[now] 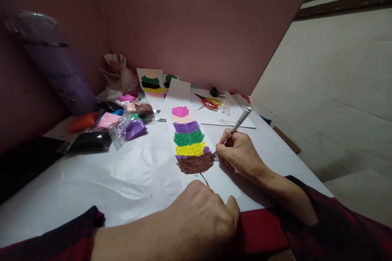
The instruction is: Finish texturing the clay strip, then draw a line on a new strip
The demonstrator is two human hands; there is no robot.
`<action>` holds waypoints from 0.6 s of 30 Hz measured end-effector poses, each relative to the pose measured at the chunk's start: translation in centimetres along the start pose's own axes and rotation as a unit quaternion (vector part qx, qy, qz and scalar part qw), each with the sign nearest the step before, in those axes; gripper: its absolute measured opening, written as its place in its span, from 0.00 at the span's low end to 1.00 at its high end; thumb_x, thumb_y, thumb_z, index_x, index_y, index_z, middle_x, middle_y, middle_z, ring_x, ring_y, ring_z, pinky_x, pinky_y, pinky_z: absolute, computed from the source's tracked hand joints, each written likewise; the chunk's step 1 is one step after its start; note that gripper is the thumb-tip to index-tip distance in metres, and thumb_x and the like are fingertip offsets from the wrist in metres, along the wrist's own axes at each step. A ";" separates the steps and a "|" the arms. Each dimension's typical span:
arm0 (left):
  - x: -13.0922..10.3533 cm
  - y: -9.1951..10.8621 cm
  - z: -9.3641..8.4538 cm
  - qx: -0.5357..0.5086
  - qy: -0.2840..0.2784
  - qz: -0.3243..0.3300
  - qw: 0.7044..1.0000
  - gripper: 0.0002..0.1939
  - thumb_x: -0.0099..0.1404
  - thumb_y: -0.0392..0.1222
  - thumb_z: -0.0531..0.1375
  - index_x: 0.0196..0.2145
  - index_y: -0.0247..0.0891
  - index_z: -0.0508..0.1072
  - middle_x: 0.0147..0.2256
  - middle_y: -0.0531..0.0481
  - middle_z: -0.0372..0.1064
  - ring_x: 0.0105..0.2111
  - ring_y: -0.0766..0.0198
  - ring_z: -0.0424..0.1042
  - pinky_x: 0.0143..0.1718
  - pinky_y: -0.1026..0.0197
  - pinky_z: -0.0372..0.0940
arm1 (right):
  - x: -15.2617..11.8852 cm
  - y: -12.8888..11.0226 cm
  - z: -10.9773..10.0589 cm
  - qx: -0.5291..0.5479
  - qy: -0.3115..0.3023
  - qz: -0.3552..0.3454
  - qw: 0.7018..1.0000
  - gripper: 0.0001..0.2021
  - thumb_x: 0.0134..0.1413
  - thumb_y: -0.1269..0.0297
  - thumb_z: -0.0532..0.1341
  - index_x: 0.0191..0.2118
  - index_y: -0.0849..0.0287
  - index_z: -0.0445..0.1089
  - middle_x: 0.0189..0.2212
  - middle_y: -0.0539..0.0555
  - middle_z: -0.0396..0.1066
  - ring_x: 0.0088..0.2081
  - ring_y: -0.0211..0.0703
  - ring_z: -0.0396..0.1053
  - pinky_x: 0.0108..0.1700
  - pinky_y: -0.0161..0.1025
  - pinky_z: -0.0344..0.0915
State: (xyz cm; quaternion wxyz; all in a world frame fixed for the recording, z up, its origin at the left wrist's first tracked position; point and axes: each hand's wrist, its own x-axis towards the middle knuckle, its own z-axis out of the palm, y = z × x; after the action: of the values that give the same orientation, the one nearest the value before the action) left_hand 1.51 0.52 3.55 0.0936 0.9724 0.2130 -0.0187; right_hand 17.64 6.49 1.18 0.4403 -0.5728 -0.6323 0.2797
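My right hand (240, 151) is closed in a pencil grip around a fork (240, 122) with a striped handle. Its tines touch the right end of a brown clay band (196, 164) with ridged lines. Above that band, stripes of yellow, green, purple, pale peach and pink clay (180, 111) run up a white paper strip (179, 91). Bits of purple show beside the yellow stripe. My left hand (202, 212) lies curled like a fist at the near end of the paper, thumb toward the right; its fingertips are hidden beneath it. A dark curved line (204, 179) shows just beyond its knuckles.
Bags of coloured clay (134, 129) are heaped at the left, near a tall purple container (61, 69). Striped cards (150, 85) lean at the back. Red-and-yellow scissors (210, 102) lie behind the strip. A black object (27, 163) sits at the left edge.
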 end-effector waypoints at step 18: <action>0.3 -0.9 1.8 0.043 0.049 0.016 0.998 0.07 0.57 0.35 0.59 0.36 0.35 0.68 0.21 0.50 0.71 0.18 0.60 0.70 0.17 0.61 0.52 | 2.6 0.8 -2.0 0.011 0.079 0.022 0.997 0.14 0.57 0.54 0.56 0.26 0.57 0.60 0.18 0.45 0.64 0.15 0.33 0.58 0.17 0.31 0.55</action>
State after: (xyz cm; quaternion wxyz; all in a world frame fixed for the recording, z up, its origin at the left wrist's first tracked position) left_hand 1.41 1.06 1.65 0.0418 0.9784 0.2011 0.0218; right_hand 19.91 8.86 1.97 0.4890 -0.6019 -0.5796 0.2501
